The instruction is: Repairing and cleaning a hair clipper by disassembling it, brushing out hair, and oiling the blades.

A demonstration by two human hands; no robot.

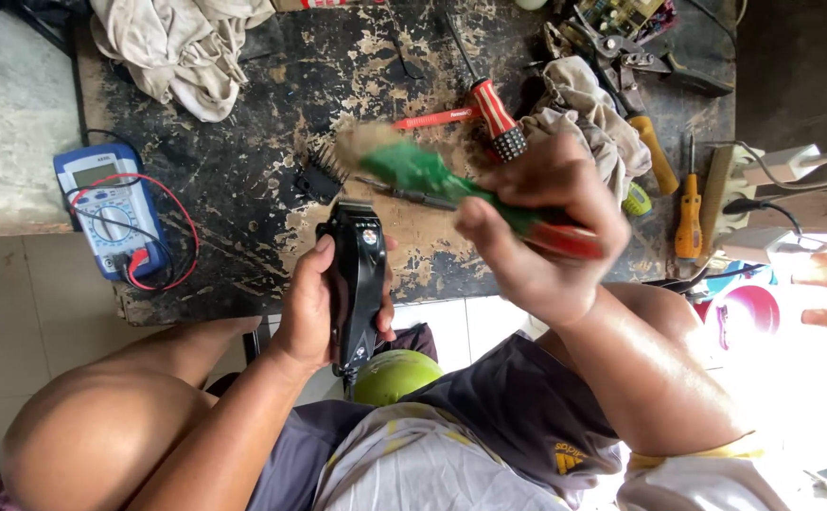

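Head view, looking down over a seated person's knees at a worn dark workbench [272, 203]; left hand [314, 308] is wrapped closed around the body of a black electric hair clipper [358, 284], thumb on one side, fingers on the other, blade end pointing up toward the bench edge; clipper is held in the air just in front of the bench, above the lap. Right hand [546, 237] is closed around the handle of a green brush [432, 180]; brush is motion-blurred, its pale bristle end sits just above and to the left of the clipper blade; contact between bristles and blade cannot be told from the blur. A green rounded object [395, 376] lies in the lap just below the clipper.

On the bench: a blue multimeter [111, 213] with red and black leads at the left edge; a crumpled pale cloth [182, 47] at the top left; a small black comb attachment [319, 175] near the brush tip; a red-and-white handled screwdriver [494, 114] beside a second rag [589, 118]; an orange-handled screwdriver [688, 218] at the right.
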